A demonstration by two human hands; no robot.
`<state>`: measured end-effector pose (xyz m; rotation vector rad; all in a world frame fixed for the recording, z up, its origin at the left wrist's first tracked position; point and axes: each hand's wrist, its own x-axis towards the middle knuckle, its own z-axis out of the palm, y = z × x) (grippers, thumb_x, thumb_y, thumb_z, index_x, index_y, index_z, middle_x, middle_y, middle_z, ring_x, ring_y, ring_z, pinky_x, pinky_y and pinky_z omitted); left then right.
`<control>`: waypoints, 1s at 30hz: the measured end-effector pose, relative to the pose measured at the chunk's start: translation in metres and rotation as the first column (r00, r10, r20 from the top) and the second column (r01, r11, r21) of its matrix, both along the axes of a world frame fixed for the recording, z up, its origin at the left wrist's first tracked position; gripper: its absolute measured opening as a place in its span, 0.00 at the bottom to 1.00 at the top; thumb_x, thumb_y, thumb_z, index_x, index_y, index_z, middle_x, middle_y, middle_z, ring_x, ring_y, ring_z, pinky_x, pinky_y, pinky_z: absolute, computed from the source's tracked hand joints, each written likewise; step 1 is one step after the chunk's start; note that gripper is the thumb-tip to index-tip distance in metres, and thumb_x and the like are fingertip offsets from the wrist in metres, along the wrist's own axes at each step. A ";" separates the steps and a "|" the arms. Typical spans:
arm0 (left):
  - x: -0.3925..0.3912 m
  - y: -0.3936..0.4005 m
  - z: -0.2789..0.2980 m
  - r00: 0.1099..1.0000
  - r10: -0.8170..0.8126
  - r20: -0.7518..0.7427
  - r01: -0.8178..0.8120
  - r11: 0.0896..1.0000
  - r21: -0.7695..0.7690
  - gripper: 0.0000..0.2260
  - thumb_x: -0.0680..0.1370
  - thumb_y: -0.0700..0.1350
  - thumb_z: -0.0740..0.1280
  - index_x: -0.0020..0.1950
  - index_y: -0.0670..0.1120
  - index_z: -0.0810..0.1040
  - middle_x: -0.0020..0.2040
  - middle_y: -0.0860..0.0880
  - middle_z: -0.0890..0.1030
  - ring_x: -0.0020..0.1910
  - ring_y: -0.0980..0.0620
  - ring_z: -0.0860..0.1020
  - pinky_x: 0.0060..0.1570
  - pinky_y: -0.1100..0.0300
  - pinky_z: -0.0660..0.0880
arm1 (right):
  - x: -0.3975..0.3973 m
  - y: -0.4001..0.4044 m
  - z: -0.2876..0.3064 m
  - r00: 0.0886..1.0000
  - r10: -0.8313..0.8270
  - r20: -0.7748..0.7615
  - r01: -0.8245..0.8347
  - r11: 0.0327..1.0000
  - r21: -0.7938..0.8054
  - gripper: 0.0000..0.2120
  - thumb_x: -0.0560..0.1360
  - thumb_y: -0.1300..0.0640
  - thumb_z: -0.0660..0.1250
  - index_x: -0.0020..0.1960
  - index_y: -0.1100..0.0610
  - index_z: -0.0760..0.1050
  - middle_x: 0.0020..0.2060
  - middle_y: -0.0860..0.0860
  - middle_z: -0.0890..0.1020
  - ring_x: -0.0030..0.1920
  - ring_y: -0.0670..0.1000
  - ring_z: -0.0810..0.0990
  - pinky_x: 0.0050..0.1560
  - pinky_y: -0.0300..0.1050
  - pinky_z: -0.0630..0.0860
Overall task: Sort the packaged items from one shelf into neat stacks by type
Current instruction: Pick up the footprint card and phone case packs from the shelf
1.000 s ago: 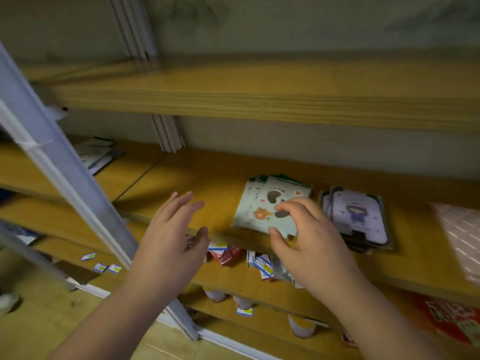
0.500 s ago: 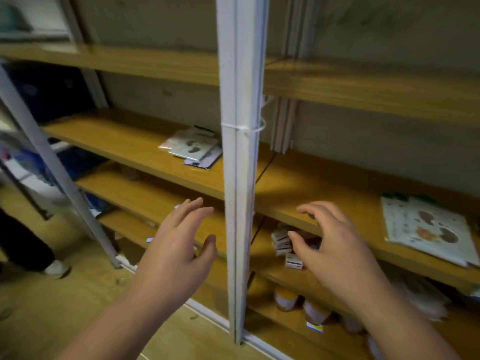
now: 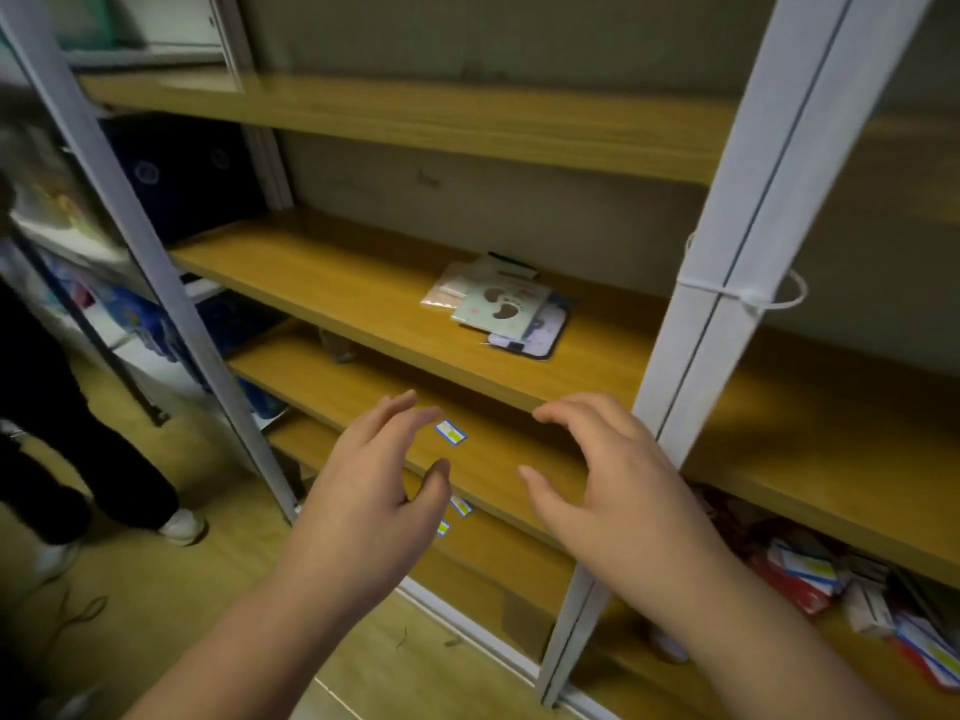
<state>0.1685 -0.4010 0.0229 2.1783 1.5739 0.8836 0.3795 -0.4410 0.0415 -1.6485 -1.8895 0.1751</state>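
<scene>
Shelving: wooden shelf boards point(image 3: 363, 283) on white metal uprights point(image 3: 727, 283), a cable tie point(image 3: 748, 298) round the right upright | Wall: dull grey-green back wall point(image 3: 519, 200) behind the shelves | Floor: yellowish wood-look floor point(image 3: 156, 589) near left | Light: dim, soft

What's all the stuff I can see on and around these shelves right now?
Wooden shelves: several, yellow-brown, across the frame.
Uprights: several, white metal, left and right.
Zip tie: one, white, round the right upright.
Flat packets: a small mixed pile, pale green, pink, purple, on the middle shelf.
Price labels: three, blue and yellow, on shelf edges near the hands.
Boxes: a jumble, red and white, lower right shelf.
Bystander's legs: dark trousers, white shoes, left.
Left hand: open, empty.
Right hand: open, empty.
</scene>
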 end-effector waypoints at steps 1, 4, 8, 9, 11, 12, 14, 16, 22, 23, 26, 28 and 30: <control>-0.001 0.011 0.000 1.000 -0.005 -0.004 0.005 1.000 0.008 0.22 0.77 0.57 0.65 0.72 0.61 0.69 0.74 0.63 0.65 0.66 0.45 0.75 0.61 0.48 0.77 | -0.005 0.012 -0.002 1.000 0.002 -0.009 -0.002 1.000 0.008 0.21 0.75 0.43 0.67 0.67 0.43 0.71 0.61 0.36 0.70 0.63 0.38 0.68 0.61 0.33 0.64; -0.002 0.049 0.003 0.999 -0.020 -0.036 0.021 0.999 0.047 0.24 0.76 0.58 0.62 0.73 0.58 0.70 0.75 0.61 0.66 0.73 0.57 0.65 0.64 0.49 0.75 | -0.015 0.053 -0.008 1.000 0.000 -0.030 0.001 0.999 0.033 0.21 0.75 0.43 0.66 0.68 0.42 0.70 0.62 0.36 0.70 0.62 0.36 0.66 0.56 0.28 0.62; -0.008 0.097 0.015 0.995 -0.024 -0.101 0.029 0.998 0.049 0.24 0.77 0.57 0.63 0.73 0.57 0.69 0.72 0.61 0.69 0.70 0.58 0.67 0.65 0.53 0.72 | -0.023 0.105 -0.010 0.998 -0.032 -0.051 0.034 0.999 0.039 0.22 0.76 0.44 0.67 0.68 0.45 0.70 0.63 0.40 0.71 0.63 0.39 0.65 0.58 0.32 0.62; -0.011 0.108 0.018 0.994 -0.022 -0.108 0.026 0.999 0.034 0.24 0.77 0.57 0.63 0.73 0.58 0.68 0.70 0.62 0.70 0.68 0.58 0.69 0.62 0.53 0.74 | -0.024 0.115 -0.010 0.998 -0.036 -0.056 0.037 0.999 0.028 0.22 0.75 0.44 0.67 0.68 0.45 0.71 0.63 0.40 0.71 0.63 0.39 0.66 0.59 0.33 0.64; -0.015 0.132 0.022 0.995 -0.018 -0.101 0.020 1.000 0.017 0.25 0.76 0.58 0.62 0.73 0.58 0.68 0.66 0.64 0.71 0.63 0.59 0.72 0.57 0.55 0.77 | -0.025 0.134 -0.008 0.997 -0.044 -0.065 0.045 0.999 0.010 0.21 0.75 0.44 0.68 0.67 0.45 0.71 0.62 0.41 0.72 0.63 0.41 0.68 0.60 0.36 0.69; -0.015 0.145 0.023 0.996 -0.016 -0.093 0.017 1.000 0.017 0.25 0.76 0.59 0.61 0.73 0.58 0.68 0.64 0.64 0.71 0.61 0.60 0.73 0.55 0.55 0.77 | -0.025 0.143 -0.008 0.996 -0.056 -0.069 0.057 0.998 0.008 0.21 0.75 0.44 0.68 0.66 0.46 0.71 0.61 0.41 0.71 0.63 0.42 0.69 0.61 0.38 0.71; -0.014 0.168 0.020 0.996 -0.022 -0.087 0.023 1.000 0.004 0.26 0.75 0.60 0.60 0.73 0.58 0.68 0.63 0.62 0.72 0.57 0.60 0.74 0.52 0.56 0.78 | -0.023 0.158 -0.008 0.993 -0.097 -0.070 0.097 0.995 0.001 0.21 0.75 0.45 0.68 0.66 0.46 0.71 0.61 0.41 0.71 0.63 0.42 0.69 0.60 0.39 0.71; -0.008 0.188 0.014 0.995 -0.059 -0.083 0.055 0.997 -0.047 0.26 0.75 0.62 0.60 0.73 0.59 0.67 0.65 0.60 0.73 0.56 0.59 0.75 0.51 0.54 0.80 | -0.021 0.167 -0.010 0.987 -0.145 -0.065 0.144 0.989 -0.018 0.22 0.75 0.44 0.69 0.67 0.45 0.70 0.61 0.41 0.71 0.62 0.42 0.68 0.59 0.38 0.69; 0.034 0.272 -0.006 0.962 -0.149 -0.230 0.120 0.984 -0.134 0.29 0.76 0.64 0.61 0.74 0.54 0.65 0.71 0.49 0.71 0.60 0.43 0.77 0.54 0.49 0.76 | -0.021 0.183 -0.018 0.961 -0.276 0.009 0.276 0.959 -0.059 0.23 0.75 0.46 0.69 0.68 0.48 0.71 0.63 0.44 0.72 0.64 0.45 0.70 0.60 0.39 0.68; 0.044 0.284 -0.009 0.946 -0.157 -0.284 0.124 0.984 -0.130 0.29 0.76 0.65 0.61 0.74 0.52 0.65 0.72 0.47 0.70 0.61 0.41 0.77 0.54 0.49 0.74 | -0.022 0.184 -0.019 0.952 -0.306 0.019 0.307 0.950 -0.065 0.23 0.75 0.46 0.69 0.68 0.48 0.71 0.63 0.44 0.72 0.64 0.45 0.69 0.61 0.38 0.67; 0.065 0.308 -0.018 0.909 -0.175 -0.378 0.153 0.984 -0.089 0.32 0.76 0.68 0.59 0.72 0.49 0.67 0.69 0.43 0.71 0.62 0.38 0.76 0.53 0.50 0.73 | -0.026 0.181 -0.022 0.923 -0.383 0.036 0.384 0.920 -0.077 0.23 0.75 0.43 0.67 0.68 0.45 0.70 0.63 0.40 0.70 0.64 0.41 0.66 0.59 0.35 0.63; 0.073 0.317 -0.023 0.923 -0.219 -0.317 0.208 0.976 -0.068 0.31 0.74 0.68 0.63 0.70 0.48 0.70 0.65 0.41 0.73 0.60 0.38 0.76 0.53 0.50 0.73 | -0.029 0.179 -0.025 0.903 -0.427 0.041 0.429 0.899 -0.092 0.23 0.75 0.41 0.65 0.68 0.42 0.69 0.61 0.36 0.68 0.61 0.36 0.62 0.57 0.34 0.62; 0.076 0.326 -0.026 0.944 -0.283 -0.170 0.271 0.958 -0.092 0.31 0.72 0.63 0.70 0.70 0.49 0.70 0.65 0.41 0.73 0.61 0.38 0.75 0.55 0.52 0.73 | -0.033 0.180 -0.027 0.878 -0.476 0.040 0.478 0.870 -0.120 0.23 0.75 0.41 0.64 0.69 0.40 0.67 0.58 0.32 0.64 0.59 0.33 0.58 0.52 0.31 0.61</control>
